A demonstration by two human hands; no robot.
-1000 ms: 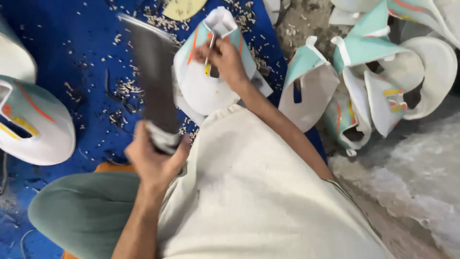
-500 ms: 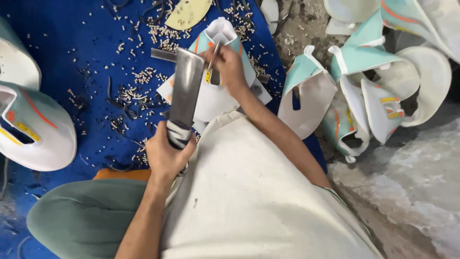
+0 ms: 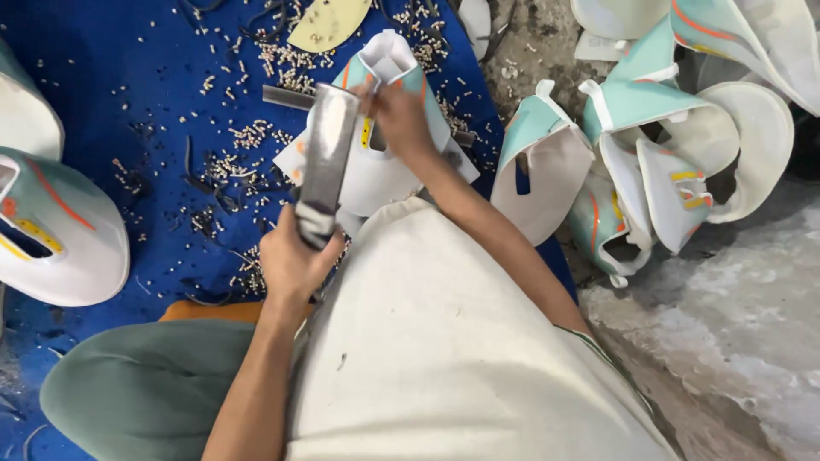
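We count two hands: the left hand (image 3: pixel 290 260) and the right hand (image 3: pixel 401 119). We see one blade (image 3: pixel 326 158) and one shoe piece (image 3: pixel 380 171) under it. Two more shoe pieces (image 3: pixel 60 230) lie at the left, and one yellow insole (image 3: pixel 329 21). The pile (image 3: pixel 666 128) and the scattered bits (image 3: pixel 248 137) we cannot count.

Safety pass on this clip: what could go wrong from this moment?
1. The flat metal tool in the left hand stands right beside the right hand pinning the white and teal shoe upper; a missed stroke could hit fingers.
2. Small offcuts litter the blue mat; the piece might slip on them.
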